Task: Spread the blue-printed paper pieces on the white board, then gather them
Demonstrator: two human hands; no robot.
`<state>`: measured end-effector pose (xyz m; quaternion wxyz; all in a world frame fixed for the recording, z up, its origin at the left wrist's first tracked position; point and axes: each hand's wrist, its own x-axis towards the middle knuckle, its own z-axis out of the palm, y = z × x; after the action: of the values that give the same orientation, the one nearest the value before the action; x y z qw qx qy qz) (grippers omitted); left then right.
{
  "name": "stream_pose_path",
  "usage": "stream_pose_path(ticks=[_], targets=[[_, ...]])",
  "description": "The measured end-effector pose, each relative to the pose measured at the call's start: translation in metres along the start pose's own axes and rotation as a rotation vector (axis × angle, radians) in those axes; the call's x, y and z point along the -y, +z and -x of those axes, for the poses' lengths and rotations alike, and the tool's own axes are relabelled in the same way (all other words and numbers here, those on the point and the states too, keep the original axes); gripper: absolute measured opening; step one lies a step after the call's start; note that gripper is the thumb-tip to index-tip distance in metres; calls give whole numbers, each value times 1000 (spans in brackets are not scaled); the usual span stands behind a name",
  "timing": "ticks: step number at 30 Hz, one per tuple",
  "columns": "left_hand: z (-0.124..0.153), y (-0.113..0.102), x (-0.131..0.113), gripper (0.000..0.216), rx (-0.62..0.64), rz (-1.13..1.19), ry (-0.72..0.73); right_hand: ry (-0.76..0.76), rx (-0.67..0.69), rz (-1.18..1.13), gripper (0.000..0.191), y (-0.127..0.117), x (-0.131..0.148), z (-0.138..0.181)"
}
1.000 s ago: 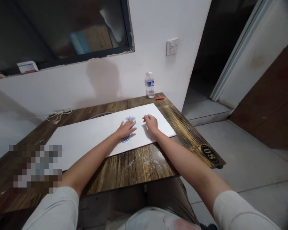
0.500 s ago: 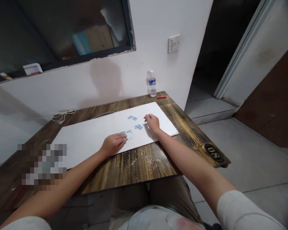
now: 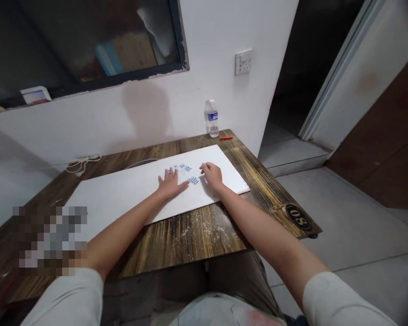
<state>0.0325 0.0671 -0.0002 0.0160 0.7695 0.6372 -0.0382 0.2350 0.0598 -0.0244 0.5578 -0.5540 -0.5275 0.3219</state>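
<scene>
A long white board [image 3: 119, 192] lies across the wooden table. On it is a small group of blue-outlined, striped shapes [image 3: 193, 180]; I cannot tell whether they are drawn or are loose pieces. My left hand [image 3: 170, 184] lies palm down on the board with fingers spread, thumb tip by the nearest shapes and fingertips beside the farther ones. It covers part of the board there. My right hand [image 3: 212, 174] rests on the board just right of the shapes, fingers curled together. Whatever is between those fingers, if anything, is hidden.
A water bottle [image 3: 212, 118] and a red pen [image 3: 226, 137] stand and lie at the table's back corner. A white cable [image 3: 83, 164] is coiled at the back left. A black round plate with digits [image 3: 297, 217] marks the right corner. A blurred patch covers the left end.
My left hand has slid forward across the board and spread its fingers, now covering where some blue marks showed. My right hand stays beside the shapes. The view has shifted slightly.
</scene>
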Motion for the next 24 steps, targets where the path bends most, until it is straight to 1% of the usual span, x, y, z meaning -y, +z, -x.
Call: stream_pose_path(ticks=[3,5,7,9,12,14,15,17,19,22,24], targets=[[-34,-5,-17,97,-14,60,-27,-9,6,2,31,-1,1,-1],[-47,-7,-25,91,-12,87,40,-12,11,3,31,-1,2,-1],[-52,-9,-31,81,-3,113,193,-10,6,-2,31,-1,1,-2],[-50,-8,-31,72,0,154,407,-10,-20,-22,31,-1,0,-4],[-38,-5,-27,67,-36,265,744,11,-97,-98,31,0,-4,-7],[-25,-2,-22,54,-92,360,898,39,-147,-146,30,1,-6,-9],[-18,-2,-19,45,-124,399,940,52,-158,-162,30,1,-7,-9],[-1,-1,-13,32,-190,432,950,72,-160,-177,31,2,-7,-9],[18,-3,-4,29,-266,403,906,85,-144,-184,33,2,-7,-8],[47,-6,14,26,-376,288,839,86,-128,-186,34,1,-5,-5],[65,-7,27,24,-403,187,840,89,-129,-178,35,1,-4,-4]])
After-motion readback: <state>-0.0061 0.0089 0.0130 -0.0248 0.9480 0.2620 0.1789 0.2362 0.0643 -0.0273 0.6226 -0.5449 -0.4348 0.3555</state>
